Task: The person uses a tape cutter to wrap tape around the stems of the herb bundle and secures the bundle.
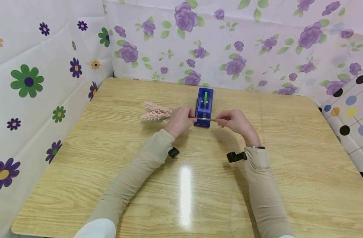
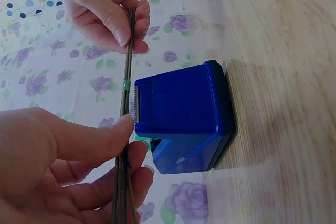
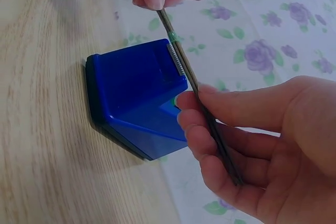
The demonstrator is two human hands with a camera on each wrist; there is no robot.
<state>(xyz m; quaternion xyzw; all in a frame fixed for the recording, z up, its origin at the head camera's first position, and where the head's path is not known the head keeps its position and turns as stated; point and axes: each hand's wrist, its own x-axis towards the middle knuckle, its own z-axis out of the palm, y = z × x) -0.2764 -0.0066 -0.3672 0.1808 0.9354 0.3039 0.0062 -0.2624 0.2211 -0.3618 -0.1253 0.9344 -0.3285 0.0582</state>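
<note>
A bunch of thin brown flower stems (image 2: 127,66) is stretched between both hands, with a band of green tape (image 2: 126,85) around it. My left hand (image 1: 180,121) pinches the stems on the side toward the pale pink flower heads (image 1: 156,112), which spread out to the left. Toward the other end, my right hand (image 1: 234,121) pinches them between thumb and curled fingers. Just behind the taped spot stands a blue tape dispenser (image 1: 203,107) holding a green roll; its toothed cutting edge (image 3: 176,60) is right beside the stems.
Under everything is a wood-grain table (image 1: 223,191). A floral cloth (image 1: 235,43) hangs behind its back edge, with a flowered cloth (image 1: 50,53) on the left and a dotted one (image 1: 354,112) on the right. A small black wrist camera (image 1: 236,157) sticks out from the right sleeve.
</note>
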